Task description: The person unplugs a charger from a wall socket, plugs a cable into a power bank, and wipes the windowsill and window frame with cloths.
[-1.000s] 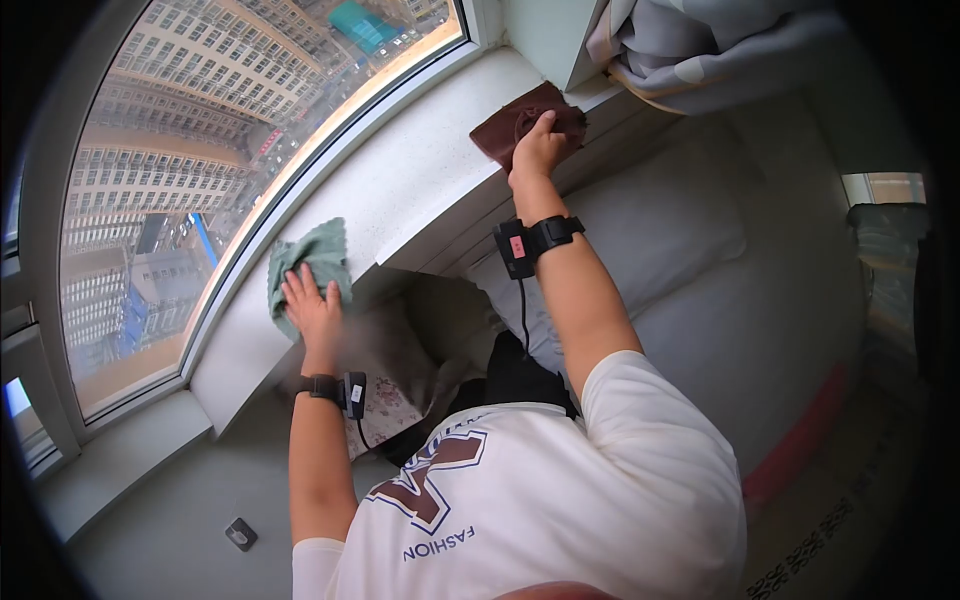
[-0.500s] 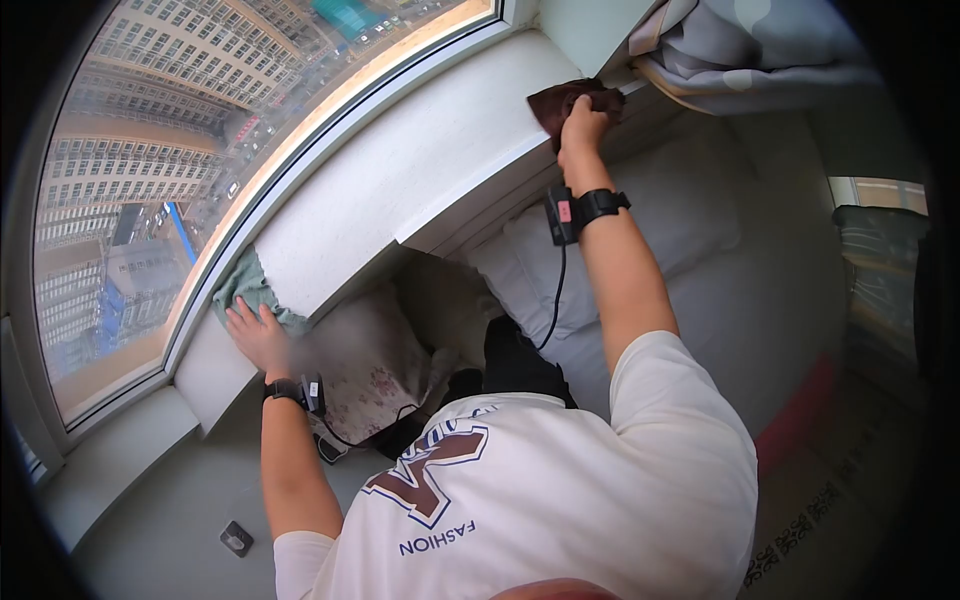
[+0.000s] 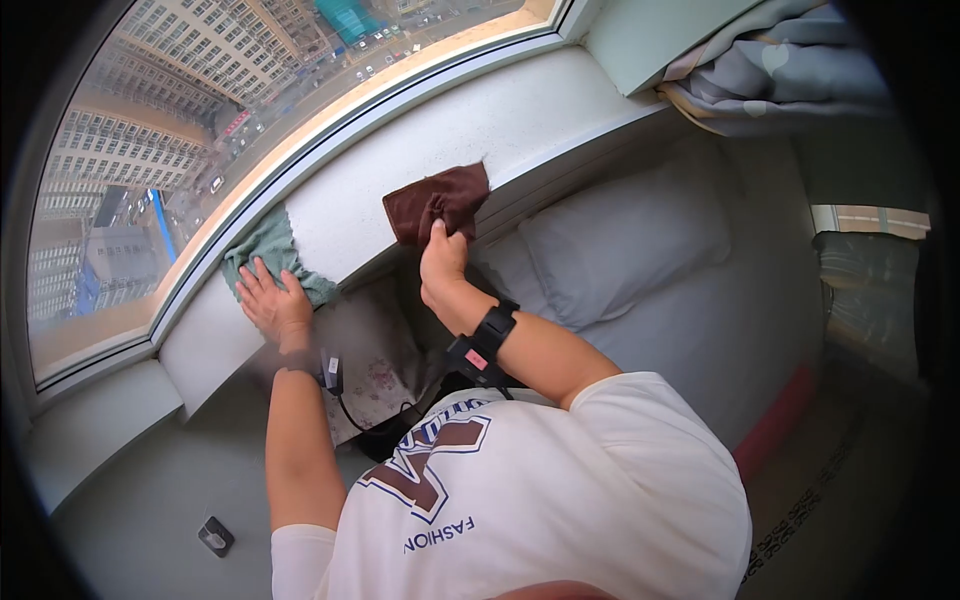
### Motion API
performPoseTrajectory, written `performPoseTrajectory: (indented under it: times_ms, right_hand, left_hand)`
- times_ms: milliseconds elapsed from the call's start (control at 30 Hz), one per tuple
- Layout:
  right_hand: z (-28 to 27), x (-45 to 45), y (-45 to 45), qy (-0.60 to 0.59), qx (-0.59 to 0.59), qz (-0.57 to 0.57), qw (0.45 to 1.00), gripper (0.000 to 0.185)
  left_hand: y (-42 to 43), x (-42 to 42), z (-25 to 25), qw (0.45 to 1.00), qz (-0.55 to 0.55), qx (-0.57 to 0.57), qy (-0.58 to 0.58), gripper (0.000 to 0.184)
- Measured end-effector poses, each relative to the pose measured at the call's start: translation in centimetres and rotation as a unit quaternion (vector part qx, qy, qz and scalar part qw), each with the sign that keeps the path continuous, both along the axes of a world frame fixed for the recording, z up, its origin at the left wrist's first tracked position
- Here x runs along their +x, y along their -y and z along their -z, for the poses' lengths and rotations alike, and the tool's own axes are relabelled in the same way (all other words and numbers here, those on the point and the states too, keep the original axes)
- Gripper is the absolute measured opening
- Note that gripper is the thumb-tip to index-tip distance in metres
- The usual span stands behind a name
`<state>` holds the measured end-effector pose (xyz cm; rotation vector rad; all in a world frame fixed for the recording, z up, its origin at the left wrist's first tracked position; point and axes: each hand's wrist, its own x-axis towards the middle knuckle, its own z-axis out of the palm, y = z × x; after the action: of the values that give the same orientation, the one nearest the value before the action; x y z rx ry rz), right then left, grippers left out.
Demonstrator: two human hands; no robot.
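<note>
right grip [image 3: 444, 264] pinches brown cloth [image 3: 458, 193], left grip [image 3: 278, 306] lies open on green cloth [image 3: 271, 243].

Beyond the left hand [image 3: 275, 303], a window [image 3: 95, 376] shows tall buildings [image 3: 205, 45], with a teal patch [image 3: 347, 18] and a road [image 3: 375, 50] dotted with cars farther to the hand's right. Well beyond the right hand [image 3: 446, 262] and to its right, a grey patterned curtain [image 3: 775, 70] lies bunched. A grey pillow [image 3: 625, 235] sits right of that hand on a pale bed [image 3: 690, 350], whose far side has a red strip [image 3: 775, 420]. Floral fabric [image 3: 375, 370] lies between the hands, nearer the body. Nearer still, left of the left hand, a small dark object [image 3: 215, 537] rests on the grey floor [image 3: 150, 510].
</note>
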<state>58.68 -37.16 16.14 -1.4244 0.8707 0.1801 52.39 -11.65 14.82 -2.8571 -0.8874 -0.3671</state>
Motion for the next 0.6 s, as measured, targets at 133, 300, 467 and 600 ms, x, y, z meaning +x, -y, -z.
performPoseTrajectory:
  times_ms: [133,300,467,600]
  right_hand:
    - [-3.6,-1.8,5.7,0.023,0.267,-0.022,0.963,0.023]
    - [-11.6,7.1,16.1,0.287,0.105,-0.113,0.945,0.024]
    - [-7.4,18.9,25.7,0.204,-0.539,-0.192,0.795,0.072]
    - [-2.8,22.7,21.0,0.029,-0.631,-0.309,0.711,0.070]
  left_hand:
    - [0.6,0.3,-0.1,1.000,0.005,-0.006,0.007,0.059]
    - [0.1,0.1,0.3,1.000,0.002,0.001,0.010,0.061]
    - [0.4,0.1,-0.1,1.000,0.002,0.008,0.007,0.059]
    - [0.4,0.0,-0.1,1.000,0.005,0.008,0.001,0.059]
